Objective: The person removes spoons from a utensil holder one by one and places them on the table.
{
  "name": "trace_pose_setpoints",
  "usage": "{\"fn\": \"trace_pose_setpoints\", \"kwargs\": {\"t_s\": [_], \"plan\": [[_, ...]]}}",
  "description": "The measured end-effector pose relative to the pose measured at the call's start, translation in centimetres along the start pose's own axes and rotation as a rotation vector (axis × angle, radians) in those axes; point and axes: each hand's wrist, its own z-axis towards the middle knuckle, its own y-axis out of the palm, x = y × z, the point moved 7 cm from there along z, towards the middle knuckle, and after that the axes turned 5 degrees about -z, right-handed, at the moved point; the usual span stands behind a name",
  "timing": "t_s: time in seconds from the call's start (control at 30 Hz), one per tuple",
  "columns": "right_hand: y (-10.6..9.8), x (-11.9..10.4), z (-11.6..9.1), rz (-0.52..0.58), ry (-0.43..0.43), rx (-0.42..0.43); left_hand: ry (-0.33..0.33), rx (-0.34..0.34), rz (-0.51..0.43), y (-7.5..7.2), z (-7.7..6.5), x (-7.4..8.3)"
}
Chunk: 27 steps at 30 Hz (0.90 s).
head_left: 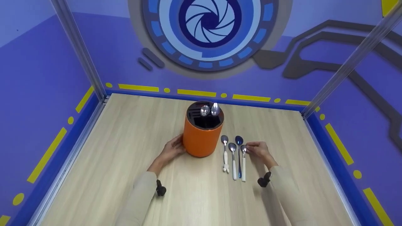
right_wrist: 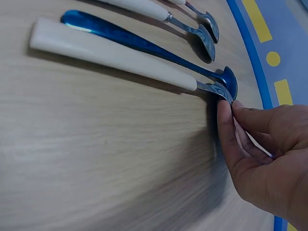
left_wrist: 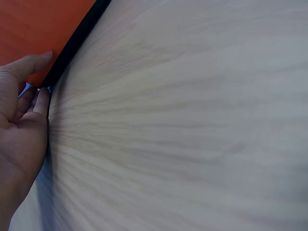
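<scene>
An orange cylindrical utensil holder [head_left: 201,139] with a dark slotted top stands upright, two metal spoons showing above its top. My left hand [head_left: 172,149] rests against its lower left side; in the left wrist view the thumb [left_wrist: 33,65] lies straight along the orange wall. To the right, several spoons lie side by side: one with a white figure-shaped handle [head_left: 225,161], two with plain white handles, and a dark blue one [head_left: 239,157]. My right hand [head_left: 259,150] pinches the bowl of the rightmost white-handled spoon [right_wrist: 115,57] between thumb and fingertips.
Everything stands on a light wood-grain table [head_left: 125,125]. Blue-purple printed panels [head_left: 176,78] rise behind it and at both sides, with metal posts [head_left: 82,50] at the corners. Small black devices [head_left: 160,189] sit at both wrists.
</scene>
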Motion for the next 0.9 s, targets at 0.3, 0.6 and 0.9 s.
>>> {"fn": "trace_pose_setpoints", "kwargs": {"t_s": [0.3,0.6,0.9], "plan": [[-0.37,-0.72,0.08,-0.173,-0.06,0.025,0.012,-0.016,-0.046,0.06,-0.11,0.05],[-0.45,-0.56,0.35,-0.138,-0.054,-0.02,0.005,-0.028,-0.042,0.05,-0.1,-0.23],[-0.85,-0.77,0.12,-0.218,-0.083,0.027,-0.006,-0.025,-0.055,0.13,-0.15,-0.14]]}}
